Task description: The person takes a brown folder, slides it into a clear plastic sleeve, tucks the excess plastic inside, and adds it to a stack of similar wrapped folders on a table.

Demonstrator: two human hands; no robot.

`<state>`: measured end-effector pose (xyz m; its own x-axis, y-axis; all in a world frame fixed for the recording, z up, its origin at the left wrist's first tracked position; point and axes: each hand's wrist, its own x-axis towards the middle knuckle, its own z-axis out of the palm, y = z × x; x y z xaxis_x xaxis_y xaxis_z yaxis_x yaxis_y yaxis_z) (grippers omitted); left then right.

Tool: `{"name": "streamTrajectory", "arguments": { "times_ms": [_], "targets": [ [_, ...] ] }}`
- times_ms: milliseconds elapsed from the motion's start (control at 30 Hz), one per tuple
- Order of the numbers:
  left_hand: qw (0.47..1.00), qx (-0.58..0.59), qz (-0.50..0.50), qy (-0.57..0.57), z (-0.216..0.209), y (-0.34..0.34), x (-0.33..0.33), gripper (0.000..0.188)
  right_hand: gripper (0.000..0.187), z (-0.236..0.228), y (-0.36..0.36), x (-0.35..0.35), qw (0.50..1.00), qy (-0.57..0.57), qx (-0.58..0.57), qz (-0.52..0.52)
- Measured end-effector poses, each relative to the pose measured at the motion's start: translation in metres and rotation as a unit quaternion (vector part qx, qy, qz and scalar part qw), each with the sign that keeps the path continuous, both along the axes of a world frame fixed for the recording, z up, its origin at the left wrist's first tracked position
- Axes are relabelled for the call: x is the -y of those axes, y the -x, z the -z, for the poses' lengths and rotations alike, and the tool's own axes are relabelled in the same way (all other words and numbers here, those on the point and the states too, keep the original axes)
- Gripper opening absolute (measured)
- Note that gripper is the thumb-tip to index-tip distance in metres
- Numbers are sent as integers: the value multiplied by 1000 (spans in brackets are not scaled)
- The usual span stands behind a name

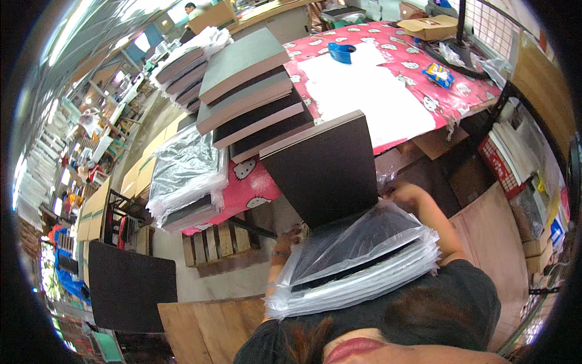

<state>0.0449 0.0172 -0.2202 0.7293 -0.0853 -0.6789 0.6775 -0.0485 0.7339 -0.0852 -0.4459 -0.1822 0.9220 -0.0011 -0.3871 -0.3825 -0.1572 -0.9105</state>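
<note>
A stack of black sheets in clear plastic sleeves [364,285] lies against my body, between my forearms. Beyond it, a thick black board or pad [327,173] with a pale top edge stands tilted in front of the table. My left hand [288,239] is at the far left corner of the sleeved stack, by the board's lower corner, its visible fingers curled at the edge. On the other side, my right hand [407,195] is bent in beside the far right corner of the stack, near crumpled clear plastic. Its fingers are blurred and partly hidden.
A table with a pink patterned cover [376,37] bears tall stacks of black boards [245,57], plastic-wrapped stacks [188,164], white sheets [370,91], a blue holder [341,53] and a blue packet [438,75]. A black panel [132,288] stands at left; a red crate [500,167] is at right.
</note>
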Motion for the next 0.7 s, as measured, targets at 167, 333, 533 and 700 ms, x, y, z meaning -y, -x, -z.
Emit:
{"name": "streamTrajectory", "arguments": {
  "times_ms": [167,333,533,700],
  "targets": [
    [935,313,-52,158,-118,-14,-35,39,46,-180,6,-62,922,-198,174,-282],
    [839,496,211,74,-240,22,28,31,72,-110,-3,-124,892,196,-40,-406],
    [785,499,306,204,-274,44,91,36,106,-226,-50,-169,887,77,414,-188],
    [823,349,166,417,-290,36,108,54,62,-252,-59,-136,937,-4,347,-35]
  ]
}}
